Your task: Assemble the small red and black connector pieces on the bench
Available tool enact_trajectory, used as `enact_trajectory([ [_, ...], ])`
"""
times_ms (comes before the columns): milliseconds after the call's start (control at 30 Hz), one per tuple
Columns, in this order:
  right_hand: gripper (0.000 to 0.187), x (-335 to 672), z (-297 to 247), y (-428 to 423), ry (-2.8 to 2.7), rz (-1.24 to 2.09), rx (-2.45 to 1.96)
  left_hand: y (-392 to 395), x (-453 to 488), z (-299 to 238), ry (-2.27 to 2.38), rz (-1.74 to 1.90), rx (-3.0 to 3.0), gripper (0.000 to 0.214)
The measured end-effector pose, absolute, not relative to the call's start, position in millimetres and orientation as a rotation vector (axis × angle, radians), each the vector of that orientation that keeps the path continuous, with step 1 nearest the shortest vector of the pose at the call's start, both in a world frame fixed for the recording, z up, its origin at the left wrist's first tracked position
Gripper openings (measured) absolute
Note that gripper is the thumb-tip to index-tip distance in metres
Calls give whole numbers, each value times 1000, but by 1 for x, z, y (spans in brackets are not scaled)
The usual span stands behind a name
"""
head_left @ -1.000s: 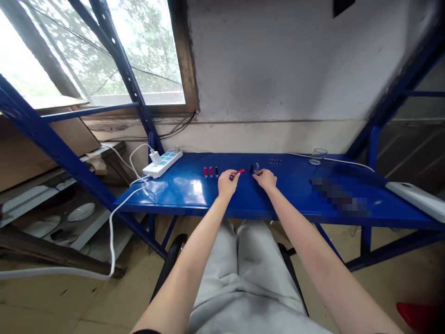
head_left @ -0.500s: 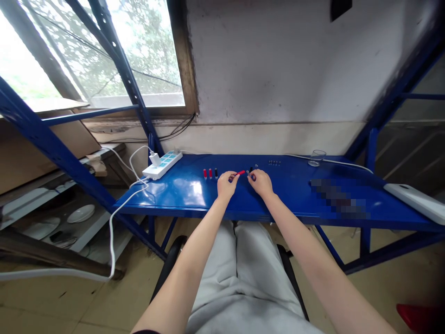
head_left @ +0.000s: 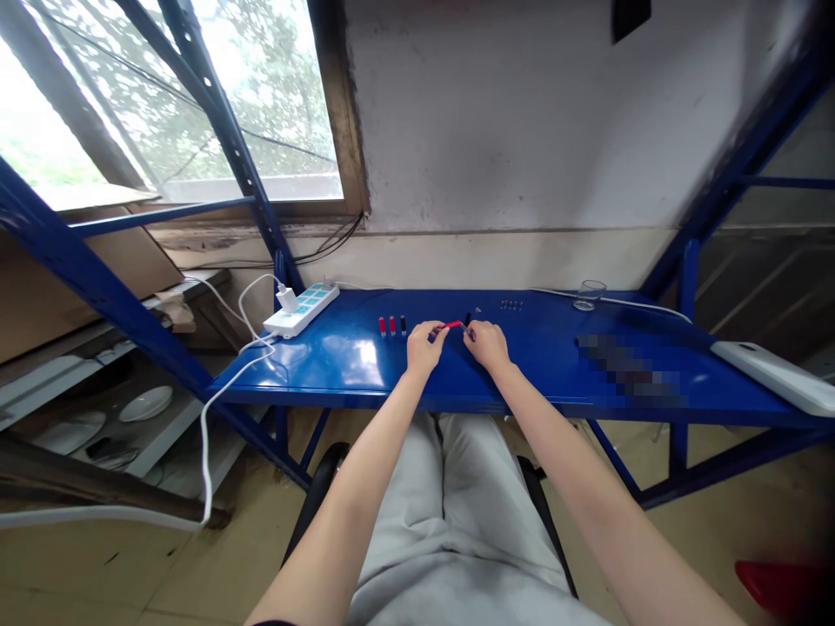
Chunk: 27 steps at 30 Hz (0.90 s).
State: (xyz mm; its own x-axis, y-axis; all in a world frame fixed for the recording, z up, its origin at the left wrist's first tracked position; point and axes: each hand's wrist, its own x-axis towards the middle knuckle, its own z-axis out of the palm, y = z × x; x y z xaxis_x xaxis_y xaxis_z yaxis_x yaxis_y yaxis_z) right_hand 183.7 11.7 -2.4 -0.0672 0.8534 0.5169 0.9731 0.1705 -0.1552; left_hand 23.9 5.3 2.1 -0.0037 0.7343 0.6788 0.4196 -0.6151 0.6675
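My left hand (head_left: 424, 346) is closed in a pinch on a small red piece (head_left: 451, 325) just above the blue metal shelf (head_left: 339, 356). My right hand (head_left: 486, 342) is closed too, its fingertips meeting the end of that red piece and holding something small and dark that I cannot make out. Three small upright pieces (head_left: 392, 325), two red and one black, stand in a row just left of my left hand. A small black piece (head_left: 468, 318) stands right behind my fingers.
A white power strip (head_left: 301, 308) with a plugged charger and white cable lies at the shelf's left rear. A row of tiny dark parts (head_left: 511, 304) and a glass (head_left: 589, 295) sit farther back right. A white flat object (head_left: 773, 376) lies at the far right. Blue rack posts flank the shelf.
My right hand has moved left from the small pieces behind it to meet the red piece in my left hand. My left hand has stayed put.
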Motion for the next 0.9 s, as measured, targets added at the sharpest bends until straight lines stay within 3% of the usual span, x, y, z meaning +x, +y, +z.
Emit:
enact_trajectory([
  [900,16,182,2,0,-2060,-603,-1663,2,26,-1,1130,1536,2127,15],
])
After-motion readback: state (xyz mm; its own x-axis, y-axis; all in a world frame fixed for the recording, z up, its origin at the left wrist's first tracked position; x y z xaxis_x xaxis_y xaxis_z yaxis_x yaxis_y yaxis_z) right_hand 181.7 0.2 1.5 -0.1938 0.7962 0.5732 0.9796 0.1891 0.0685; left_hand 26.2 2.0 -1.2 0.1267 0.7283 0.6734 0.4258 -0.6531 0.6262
